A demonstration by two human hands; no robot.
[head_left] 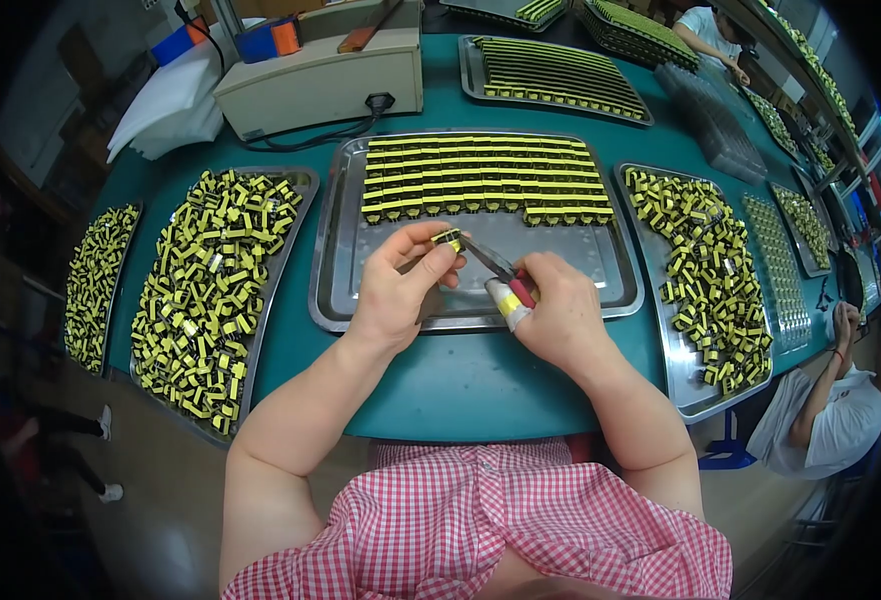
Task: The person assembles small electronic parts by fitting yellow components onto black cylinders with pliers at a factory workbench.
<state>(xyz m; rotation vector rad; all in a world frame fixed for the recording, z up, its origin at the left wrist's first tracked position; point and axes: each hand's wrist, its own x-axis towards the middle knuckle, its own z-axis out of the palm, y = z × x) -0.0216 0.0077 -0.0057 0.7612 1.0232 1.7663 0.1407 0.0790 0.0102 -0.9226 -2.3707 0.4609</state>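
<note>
My left hand (398, 285) pinches a small yellow-and-black transformer-like component (447, 238) between thumb and fingers. Closed round the red handles of a pair of pliers (491, 262) is my right hand (564, 308); its thumb is wrapped in white and yellow tape. The jaws of the pliers reach to the component; whether they grip it I cannot tell. Both hands are over the front part of a metal tray (339, 285). On that tray, behind my hands, stand tidy rows of like components (481, 170), the front row with a gap in it.
Trays of loose components lie at the left (211, 290) and right (706, 270). Behind stand a filled tray (561, 75), a beige machine (321, 90) with a black plug, and white foam sheets (171, 105). Clear plastic trays (711, 120) sit back right. Co-workers (826, 410) are at the right.
</note>
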